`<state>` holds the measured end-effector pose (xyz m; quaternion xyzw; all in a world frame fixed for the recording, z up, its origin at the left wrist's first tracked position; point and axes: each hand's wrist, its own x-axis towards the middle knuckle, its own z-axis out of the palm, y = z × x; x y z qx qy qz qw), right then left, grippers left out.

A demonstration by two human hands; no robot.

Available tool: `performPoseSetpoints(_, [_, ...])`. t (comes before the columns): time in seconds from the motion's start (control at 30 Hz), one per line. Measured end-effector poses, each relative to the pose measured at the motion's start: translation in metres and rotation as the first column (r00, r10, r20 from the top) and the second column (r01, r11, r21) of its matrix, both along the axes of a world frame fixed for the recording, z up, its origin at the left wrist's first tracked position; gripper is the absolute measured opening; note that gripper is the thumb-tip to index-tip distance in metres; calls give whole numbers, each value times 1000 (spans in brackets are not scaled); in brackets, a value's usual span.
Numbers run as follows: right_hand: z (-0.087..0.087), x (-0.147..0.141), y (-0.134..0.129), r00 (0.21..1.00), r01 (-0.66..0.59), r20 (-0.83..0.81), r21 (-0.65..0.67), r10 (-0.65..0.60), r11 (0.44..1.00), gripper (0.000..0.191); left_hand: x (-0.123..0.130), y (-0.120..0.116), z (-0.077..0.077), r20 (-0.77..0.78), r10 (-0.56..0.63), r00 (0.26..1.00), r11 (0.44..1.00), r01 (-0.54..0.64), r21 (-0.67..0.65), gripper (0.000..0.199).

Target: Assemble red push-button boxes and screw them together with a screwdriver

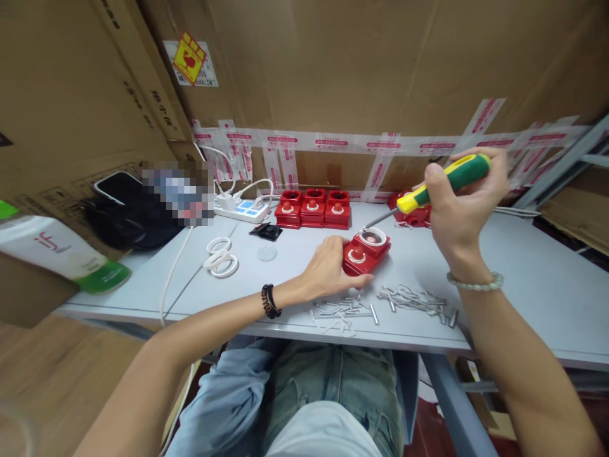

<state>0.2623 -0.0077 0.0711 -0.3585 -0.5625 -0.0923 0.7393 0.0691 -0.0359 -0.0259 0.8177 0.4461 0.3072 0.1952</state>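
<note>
My left hand (333, 270) grips a red housing (365, 261) on the table, its fingers on the left side and thumb along the front. A white ring (372, 237) sits round the opening at the housing's far end, and a red knob stands nearer me. My right hand (464, 203) is wrapped round the green and yellow handle of a screwdriver (447, 182). The shaft slants down to the left, its tip at the left edge of the white ring. Loose screws and pins (345, 309) lie just in front of the housing.
Three red housings (313, 209) stand at the back, another red part (413, 212) to their right. White rings (221, 259), a clear disc (267, 253), a black packet (266, 231) and a power strip (242, 208) lie left. Corded metal pins (419, 299) lie front right. A bottle (61, 251) is far left.
</note>
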Motion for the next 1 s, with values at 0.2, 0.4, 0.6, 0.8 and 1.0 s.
performPoseSetpoints(0.2, [-11,-25,-7,993,-60,93,-72,67,996,25,-26,6,3,106,-125,987,980,139,-139,75])
performPoseSetpoints(0.4, [-22,-42,-4,982,-60,169,-162,88,985,27,-39,12,2,156,-220,963,939,253,-234,73])
performPoseSetpoints(0.6, [-23,-43,-2,977,-90,177,-170,120,981,26,-37,12,5,98,-214,972,951,230,-207,63])
performPoseSetpoints(0.8, [-21,-43,-1,977,-81,183,-150,108,985,27,-37,11,6,118,-226,967,943,248,-221,60])
performPoseSetpoints(1.0, [-23,-44,-2,975,-98,182,-175,130,980,26,-37,11,6,109,-229,967,948,247,-202,57])
